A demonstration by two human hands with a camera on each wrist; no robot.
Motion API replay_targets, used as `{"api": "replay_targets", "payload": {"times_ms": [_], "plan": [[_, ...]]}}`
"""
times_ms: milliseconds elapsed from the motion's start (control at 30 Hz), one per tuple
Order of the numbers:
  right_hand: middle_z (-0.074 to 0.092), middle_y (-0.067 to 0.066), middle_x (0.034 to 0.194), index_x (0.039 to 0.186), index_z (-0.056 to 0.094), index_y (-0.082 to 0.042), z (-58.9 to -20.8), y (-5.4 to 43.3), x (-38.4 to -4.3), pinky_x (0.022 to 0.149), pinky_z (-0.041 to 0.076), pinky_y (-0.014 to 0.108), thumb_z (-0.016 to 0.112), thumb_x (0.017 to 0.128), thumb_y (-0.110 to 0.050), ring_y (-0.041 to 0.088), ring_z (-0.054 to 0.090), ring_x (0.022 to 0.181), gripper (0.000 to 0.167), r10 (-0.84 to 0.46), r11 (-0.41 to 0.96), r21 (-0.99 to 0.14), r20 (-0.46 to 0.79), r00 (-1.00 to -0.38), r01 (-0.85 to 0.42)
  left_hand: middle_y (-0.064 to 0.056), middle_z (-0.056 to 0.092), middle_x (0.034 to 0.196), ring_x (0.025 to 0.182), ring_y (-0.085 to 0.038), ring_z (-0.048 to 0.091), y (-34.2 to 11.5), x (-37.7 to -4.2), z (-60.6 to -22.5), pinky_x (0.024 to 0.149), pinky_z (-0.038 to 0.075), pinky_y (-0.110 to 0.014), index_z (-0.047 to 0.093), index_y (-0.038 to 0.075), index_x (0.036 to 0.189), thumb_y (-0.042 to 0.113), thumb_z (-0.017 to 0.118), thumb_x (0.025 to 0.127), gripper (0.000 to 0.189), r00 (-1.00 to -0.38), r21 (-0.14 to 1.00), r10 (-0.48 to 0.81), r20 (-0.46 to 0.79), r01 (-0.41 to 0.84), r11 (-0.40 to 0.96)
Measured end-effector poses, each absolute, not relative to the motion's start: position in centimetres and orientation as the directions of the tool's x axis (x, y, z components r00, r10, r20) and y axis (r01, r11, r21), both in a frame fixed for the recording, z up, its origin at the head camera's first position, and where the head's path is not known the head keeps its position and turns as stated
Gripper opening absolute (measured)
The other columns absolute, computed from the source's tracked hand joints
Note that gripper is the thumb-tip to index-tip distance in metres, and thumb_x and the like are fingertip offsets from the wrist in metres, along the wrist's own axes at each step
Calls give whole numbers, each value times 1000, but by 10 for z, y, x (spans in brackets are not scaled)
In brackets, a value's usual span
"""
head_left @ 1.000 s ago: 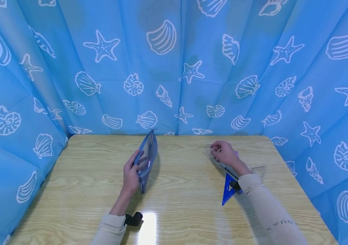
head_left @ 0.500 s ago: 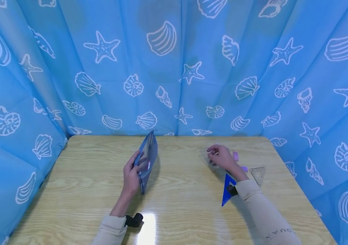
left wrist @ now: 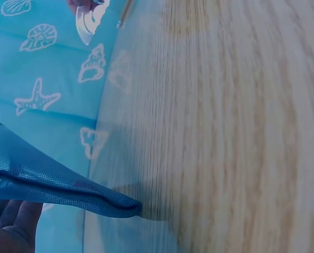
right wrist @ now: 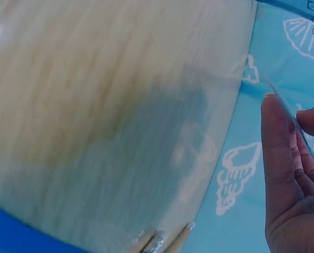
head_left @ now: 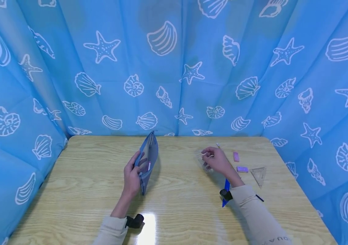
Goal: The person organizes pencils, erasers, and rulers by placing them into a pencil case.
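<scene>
My left hand (head_left: 132, 177) grips the side of a blue-grey mesh zip pouch (head_left: 153, 154), which stands tilted with its mouth open. A small white and pink item (head_left: 149, 165) shows inside. In the left wrist view the pouch (left wrist: 57, 192) has its lower corner near the table, with curled fingers (left wrist: 22, 221) behind. Right of the pouch, my right hand (head_left: 219, 164) pinches a clear protractor (head_left: 199, 156) above the table. The right wrist view shows the protractor (right wrist: 286, 105) edge-on between thumb and fingers.
Right of my right forearm lie a pink eraser (head_left: 236, 157), a purple eraser (head_left: 242, 169) and a clear set square (head_left: 258, 175). A blue set square (head_left: 226, 186) and pencils (head_left: 218, 146) are partly hidden by that arm. A shell-print curtain (head_left: 174, 68) borders the table.
My right hand has moved left and slightly nearer with the protractor, uncovering the erasers and the clear set square. The left hand and pouch have stayed nearly still.
</scene>
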State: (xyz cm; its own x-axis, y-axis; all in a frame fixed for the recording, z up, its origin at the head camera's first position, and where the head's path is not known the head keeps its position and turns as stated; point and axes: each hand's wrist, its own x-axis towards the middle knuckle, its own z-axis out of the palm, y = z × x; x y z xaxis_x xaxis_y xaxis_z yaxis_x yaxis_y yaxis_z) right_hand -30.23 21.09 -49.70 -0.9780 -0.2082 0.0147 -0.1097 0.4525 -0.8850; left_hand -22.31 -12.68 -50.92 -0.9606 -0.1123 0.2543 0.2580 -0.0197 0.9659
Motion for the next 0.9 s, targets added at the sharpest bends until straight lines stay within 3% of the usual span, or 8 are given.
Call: {"api": "replay_targets", "payload": {"times_ms": [500,733,900], "plan": [[67,24,94,117,63,10,-498,189,-290,59,61,36,60,99,-5,21,70,68,24,-245,369,-914,80,-966,-169,-28,46,152,133,-49,52,-123,-222,-509,111,41,-60,36,-2,155,-7,27,92,64,-962,967,-116,249,253,-20],[66,17,91,116,63,9,-496,174,-289,59,61,32,60,98,-4,17,69,68,23,-231,344,-924,92,-969,-170,-22,49,152,134,-43,53,-121,-222,-511,111,40,-63,38,2,155,-5,29,93,63,-959,968,-132,249,247,33],[66,15,91,118,64,7,-492,166,-287,59,61,33,60,99,-6,18,69,68,23,-229,353,-920,90,-969,-169,-25,47,152,134,-45,53,-119,-222,-511,110,39,-65,37,-1,155,-5,29,93,63,-956,964,-126,265,262,39]]}}
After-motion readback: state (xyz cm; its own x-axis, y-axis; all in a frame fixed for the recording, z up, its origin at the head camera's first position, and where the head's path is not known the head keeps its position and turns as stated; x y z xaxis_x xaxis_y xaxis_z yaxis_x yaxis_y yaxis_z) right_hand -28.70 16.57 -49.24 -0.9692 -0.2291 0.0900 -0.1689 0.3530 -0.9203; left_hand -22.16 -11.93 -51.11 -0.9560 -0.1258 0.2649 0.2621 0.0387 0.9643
